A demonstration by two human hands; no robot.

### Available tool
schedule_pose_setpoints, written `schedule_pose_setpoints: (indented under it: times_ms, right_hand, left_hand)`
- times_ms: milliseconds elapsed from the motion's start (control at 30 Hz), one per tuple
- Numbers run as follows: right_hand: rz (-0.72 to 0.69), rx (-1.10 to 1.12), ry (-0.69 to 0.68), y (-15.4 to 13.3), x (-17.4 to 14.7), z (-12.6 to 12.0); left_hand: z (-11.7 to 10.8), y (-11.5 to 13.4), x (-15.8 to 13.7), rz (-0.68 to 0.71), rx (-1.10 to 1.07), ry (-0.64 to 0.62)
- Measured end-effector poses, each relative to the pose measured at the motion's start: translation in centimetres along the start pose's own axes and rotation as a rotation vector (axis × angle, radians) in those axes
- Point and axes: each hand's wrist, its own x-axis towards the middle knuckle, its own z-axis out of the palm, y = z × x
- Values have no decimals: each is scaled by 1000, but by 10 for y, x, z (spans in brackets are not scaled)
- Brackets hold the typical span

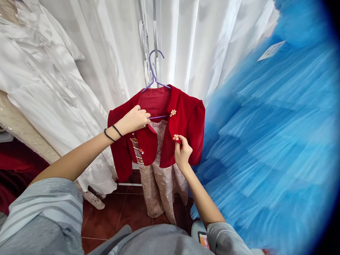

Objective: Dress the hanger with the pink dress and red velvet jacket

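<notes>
**Red velvet jacket on a hanger, both hands on the front edges**

Small red jacket (186, 120) hanging on a purple hanger (154, 76), hook up top caught on a white rack (155, 32), so long axis runs straight up and down, collar at the top, hem toward the floor. Front facing the camera, sleeves drooping to either side. Underneath, a pink sequinned dress (162, 187) on the same hanger, skirt trailing down close to the red tile floor (127, 212).

Left hand (135, 118), two black hair ties on the wrist: fingers curled closed around the left front panel's upper edge, right by the hanger's crossbar. Pinched tight on the fabric, no gap visible. A beaded tassel ornament (138, 152) dangling off that panel just below the hand.

Right hand (182, 153): thumb and fingertips pressed together on the lower corner of the other front panel, right at the lower flower button (175, 137). Rest of the fingers folded in. A second flower button (173, 113) sitting higher on the same panel edge.

Around it: white satin gowns (53, 71) to the left and behind, big blue tulle dress (278, 141) crowding the right side, touching the jacket's sleeve.
</notes>
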Motion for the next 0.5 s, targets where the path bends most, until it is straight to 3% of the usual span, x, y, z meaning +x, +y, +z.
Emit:
schedule_pose_setpoints:
  times_ms: [67,133,200,267,333,400,500]
  right_hand:
    - [-84,34,36,-32,2,-5]
    - [-197,56,-6,-65,3,2]
    - [-261,35,-186,-92,5,21]
    - [-204,-59,-476,-104,7,47]
    - [-70,-192,-736,-103,9,73]
    - [20,-276,-846,-95,10,91]
    - [43,-274,-856,-83,8,103]
  left_hand:
    - [-9,1,10,-59,-140,-18]
    - [-16,0,25,-224,-289,2]
    - [-16,-5,43,-422,-411,33]
    - [-10,-12,58,-550,-481,14]
    - [0,-21,67,-539,-551,-53]
    - [9,-25,68,-395,-699,-47]
    - [15,-17,57,-206,-838,196]
